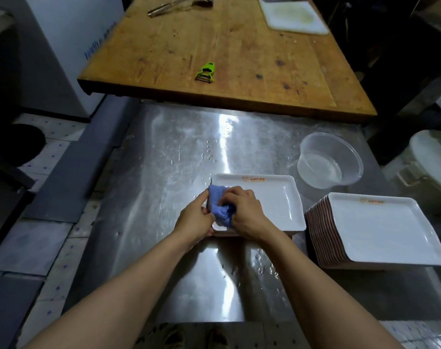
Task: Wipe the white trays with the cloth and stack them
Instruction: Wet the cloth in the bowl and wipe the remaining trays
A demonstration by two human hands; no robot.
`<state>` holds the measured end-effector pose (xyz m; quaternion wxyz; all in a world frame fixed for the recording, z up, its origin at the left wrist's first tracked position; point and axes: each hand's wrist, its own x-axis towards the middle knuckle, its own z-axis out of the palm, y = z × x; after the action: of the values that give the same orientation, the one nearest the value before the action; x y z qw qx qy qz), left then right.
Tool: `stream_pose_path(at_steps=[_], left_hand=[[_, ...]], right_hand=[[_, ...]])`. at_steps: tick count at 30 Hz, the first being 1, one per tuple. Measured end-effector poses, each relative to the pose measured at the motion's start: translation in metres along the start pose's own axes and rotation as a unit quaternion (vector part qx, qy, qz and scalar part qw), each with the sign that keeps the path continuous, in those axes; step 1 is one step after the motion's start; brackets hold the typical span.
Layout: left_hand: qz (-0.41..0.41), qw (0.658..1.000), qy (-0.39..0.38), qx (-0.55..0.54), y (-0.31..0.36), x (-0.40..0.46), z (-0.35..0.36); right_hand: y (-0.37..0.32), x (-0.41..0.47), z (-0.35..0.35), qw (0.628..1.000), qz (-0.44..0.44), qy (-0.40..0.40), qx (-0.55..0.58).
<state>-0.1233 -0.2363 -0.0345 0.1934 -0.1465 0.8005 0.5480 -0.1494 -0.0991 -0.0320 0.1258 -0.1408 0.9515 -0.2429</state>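
A white rectangular tray (272, 200) with an orange logo on its far rim lies on the wet steel table (176, 152). My left hand (195, 219) grips the tray's near left corner. My right hand (247, 212) presses a crumpled blue cloth (220, 206) onto the tray's left side. To the right stands a tall stack of white trays (383, 230) with brown undersides, its top tray facing up.
A clear plastic tub (330, 161) with a little water sits behind the stack. A wooden table (227, 51) at the back carries a green peeler (206, 71), a white cutting board (293, 16) and metal utensils (179, 5). A white bucket (433, 159) stands at far right.
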Motion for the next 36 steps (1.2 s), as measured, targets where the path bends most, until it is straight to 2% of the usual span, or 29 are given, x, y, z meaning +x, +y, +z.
stream_pose_path(at_steps=[3, 6, 8, 12, 17, 20, 23, 32, 34, 36], left_hand=[[-0.007, 0.998, -0.010, -0.063, 0.003, -0.003, -0.001], [-0.015, 0.997, -0.020, -0.071, 0.005, -0.005, -0.003], [-0.017, 0.999, -0.004, -0.036, 0.006, -0.004, -0.002], [0.005, 0.994, 0.043, 0.103, 0.008, -0.001, 0.001], [0.020, 0.974, 0.067, 0.214, 0.008, -0.004, 0.009], [0.021, 0.973, 0.076, 0.216, 0.009, -0.002, 0.009], [0.022, 0.978, 0.074, 0.196, 0.008, 0.000, 0.007], [0.034, 0.981, 0.067, 0.180, 0.006, -0.001, 0.004], [0.033, 0.983, 0.062, 0.172, 0.007, -0.002, 0.005], [0.031, 0.983, 0.061, 0.172, 0.007, -0.001, 0.005]], right_hand=[[0.004, -0.014, 0.001, 1.000, -0.002, -0.021, 0.003], [0.004, -0.026, 0.001, 1.000, -0.014, -0.023, -0.002], [0.002, -0.033, -0.001, 0.999, -0.030, -0.030, -0.014], [0.003, -0.045, -0.007, 0.995, -0.038, -0.028, -0.087], [0.035, -0.068, -0.029, 0.987, 0.051, 0.027, -0.150], [0.057, -0.074, -0.038, 0.969, 0.093, 0.052, -0.224], [0.067, -0.063, -0.039, 0.957, 0.126, 0.071, -0.250], [0.075, -0.006, -0.040, 0.968, 0.123, 0.128, -0.180], [0.065, -0.004, -0.033, 0.978, 0.090, 0.129, -0.138], [0.047, 0.000, -0.024, 0.988, 0.021, 0.088, -0.121]])
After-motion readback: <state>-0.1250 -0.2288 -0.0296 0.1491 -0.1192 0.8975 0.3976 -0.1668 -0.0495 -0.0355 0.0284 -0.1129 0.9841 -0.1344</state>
